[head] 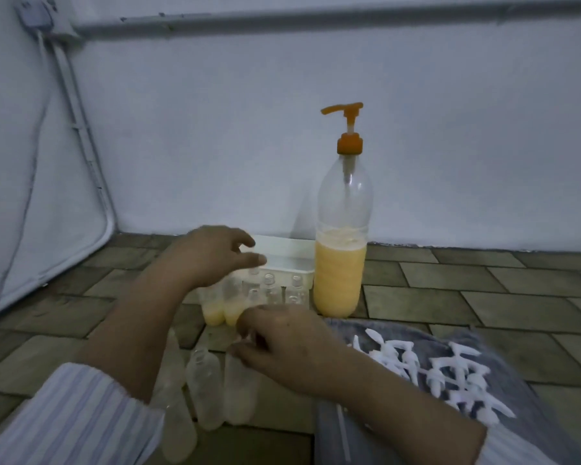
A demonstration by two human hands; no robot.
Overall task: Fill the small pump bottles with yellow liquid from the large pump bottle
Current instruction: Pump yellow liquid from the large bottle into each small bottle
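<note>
The right hand [282,347], fingers curled round an empty small bottle [240,387], could topple the 2 partly filled bottles [223,308] just beyond it, while the left hand [212,255] hovers loosely open, the large pump bottle [341,250] to its right.

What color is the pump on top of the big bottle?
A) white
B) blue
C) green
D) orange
D: the pump head and collar on the large pump bottle are orange, above the yellow liquid that fills its lower part.
</note>
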